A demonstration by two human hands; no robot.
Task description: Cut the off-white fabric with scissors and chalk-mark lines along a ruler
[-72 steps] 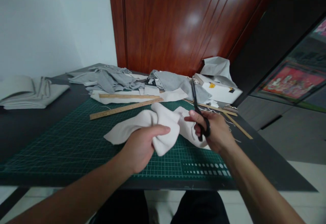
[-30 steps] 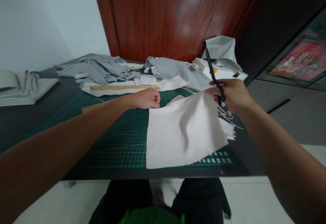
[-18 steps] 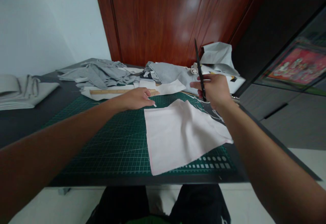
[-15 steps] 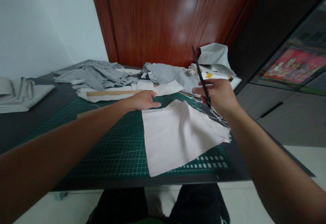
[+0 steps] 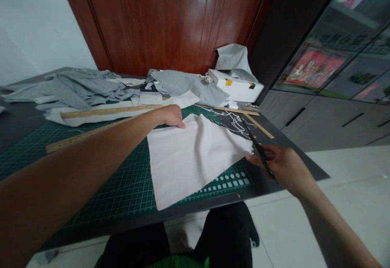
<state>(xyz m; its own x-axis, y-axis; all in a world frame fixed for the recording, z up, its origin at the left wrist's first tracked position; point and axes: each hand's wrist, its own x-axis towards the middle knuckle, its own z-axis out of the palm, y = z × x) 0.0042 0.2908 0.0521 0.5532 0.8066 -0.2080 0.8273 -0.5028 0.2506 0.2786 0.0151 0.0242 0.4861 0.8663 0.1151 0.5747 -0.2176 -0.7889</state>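
A piece of white cloth (image 5: pixel 179 154) with faint pink lines along its edges lies creased on the green cutting mat (image 5: pixel 122 186). At its far edge is my left hand (image 5: pixel 172 117), fingers curled and thumb against the fabric; the fingertips are partly hidden. My right hand (image 5: pixel 278 164) grips a pair of black scissors (image 5: pixel 258 150), seen edge-on, with the tip pointing away from me. The scissors are beside the frayed right corner of the cloth, above the table's right part. Whether their blades touch the cloth is unclear.
Grey fabric (image 5: pixel 88 87) is heaped along the back, with another grey piece (image 5: pixel 189 85) beside a white box (image 5: pixel 236 87). Wooden strips (image 5: pixel 258 126) and loose white cords (image 5: pixel 236 124) lie at the back right. A longer wooden ruler (image 5: pixel 111 111) rests on white cloth.
My right hand has come down and nearer with the scissors, to the cloth's right side. My left hand has closed at the cloth's far edge. The view has turned right.
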